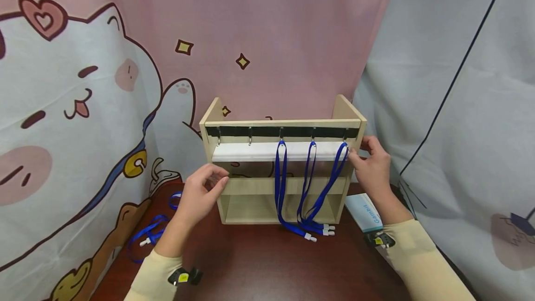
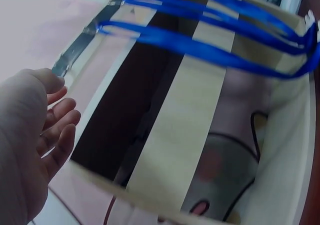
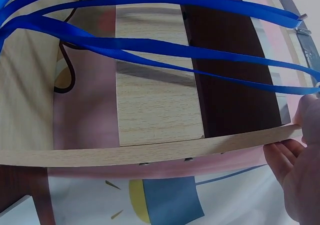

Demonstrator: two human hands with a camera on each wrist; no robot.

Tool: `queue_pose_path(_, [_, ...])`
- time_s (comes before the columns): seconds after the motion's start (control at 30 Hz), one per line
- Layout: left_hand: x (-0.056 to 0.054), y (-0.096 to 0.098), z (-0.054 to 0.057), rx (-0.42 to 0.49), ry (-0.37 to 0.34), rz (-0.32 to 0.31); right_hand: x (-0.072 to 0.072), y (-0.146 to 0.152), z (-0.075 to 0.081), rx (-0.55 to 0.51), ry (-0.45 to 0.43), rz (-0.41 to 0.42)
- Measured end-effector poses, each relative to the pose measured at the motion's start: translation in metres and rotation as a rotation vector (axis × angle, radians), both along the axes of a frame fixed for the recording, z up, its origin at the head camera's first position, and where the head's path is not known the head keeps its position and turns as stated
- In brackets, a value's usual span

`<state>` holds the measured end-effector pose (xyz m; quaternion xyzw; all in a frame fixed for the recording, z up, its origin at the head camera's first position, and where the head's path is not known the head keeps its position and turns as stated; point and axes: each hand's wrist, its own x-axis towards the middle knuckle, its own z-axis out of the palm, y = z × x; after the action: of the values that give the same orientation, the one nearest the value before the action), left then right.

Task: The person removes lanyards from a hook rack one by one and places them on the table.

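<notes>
A pale wooden rack (image 1: 288, 186) stands on the table, with a black strip (image 1: 265, 131) of small metal hooks across its front. Three blue lanyards (image 1: 281, 185) hang from the middle and right hooks, their white clips (image 1: 310, 237) lying on the table. My right hand (image 1: 371, 164) pinches the rack's right side panel (image 3: 240, 140), thumb on the front edge and fingers against the outer face. Beside the rack's left side is my left hand (image 1: 205, 192), its fingers loosely bent and holding nothing. In the left wrist view, the left fingers (image 2: 60, 117) hover near the strip's end.
Loose blue lanyards (image 1: 155, 227) lie on the dark red table (image 1: 255, 264) at the left. A white and blue box (image 1: 363, 212) marked Gambit sits right of the rack, under the right wrist. Printed cloth (image 1: 284, 41) hangs behind and at both sides.
</notes>
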<state>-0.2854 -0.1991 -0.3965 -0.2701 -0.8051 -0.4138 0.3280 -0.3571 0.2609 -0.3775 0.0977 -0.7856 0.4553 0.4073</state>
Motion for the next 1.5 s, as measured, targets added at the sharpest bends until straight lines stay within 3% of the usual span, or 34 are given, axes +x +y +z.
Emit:
queue_pose_path(0.3, [-0.011,0.051,0.014,0.023,0.017,-0.099,-0.001,-0.001,0.0,0.002,0.024,-0.012])
queue_pose_path(0.53, [-0.024,0.09,0.022,0.068,0.034,-0.088,-0.002,-0.002,0.0,-0.013,0.016,-0.019])
queue_pose_path(0.83, [-0.035,0.125,0.029,0.125,0.052,-0.056,-0.001,-0.002,-0.002,-0.011,0.013,-0.019])
queue_pose_path(1.03, [-0.043,0.14,0.036,0.153,0.094,0.001,-0.002,-0.002,-0.002,-0.02,0.011,-0.017])
queue_pose_path(1.23, [-0.046,0.148,0.039,0.182,0.088,0.035,-0.001,-0.005,-0.001,-0.023,0.003,-0.018])
queue_pose_path(1.5, [-0.049,0.151,0.039,0.22,0.081,0.019,0.0,-0.004,-0.001,-0.02,0.0,-0.029])
